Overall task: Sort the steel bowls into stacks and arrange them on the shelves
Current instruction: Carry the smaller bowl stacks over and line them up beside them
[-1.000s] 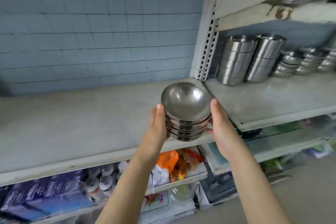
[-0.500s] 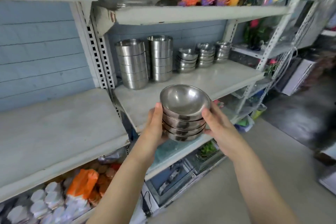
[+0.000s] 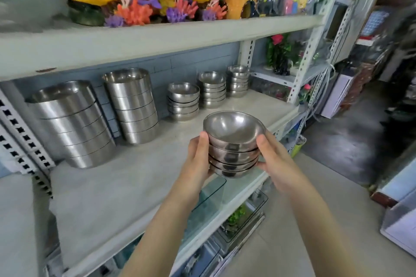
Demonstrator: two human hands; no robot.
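Both hands, the left hand (image 3: 198,157) and the right hand (image 3: 273,157), are holding a stack of bowls (image 3: 233,148) in the middle of the frame, fingers curled round its sides, above the shelf (image 3: 135,177)

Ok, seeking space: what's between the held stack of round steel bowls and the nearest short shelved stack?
Only bare grey shelf lies between them, in the head view.

Mid shelf (image 3: 126,186), frame centre: 2 tall lg steel bowl stacks (image 3: 72,126) at left, 3 smaller bowl stacks (image 3: 212,90) to their right.

glossy steel bowls (image 3: 234,144), matt pale shelf (image 3: 135,177), glass tank (image 3: 211,195)
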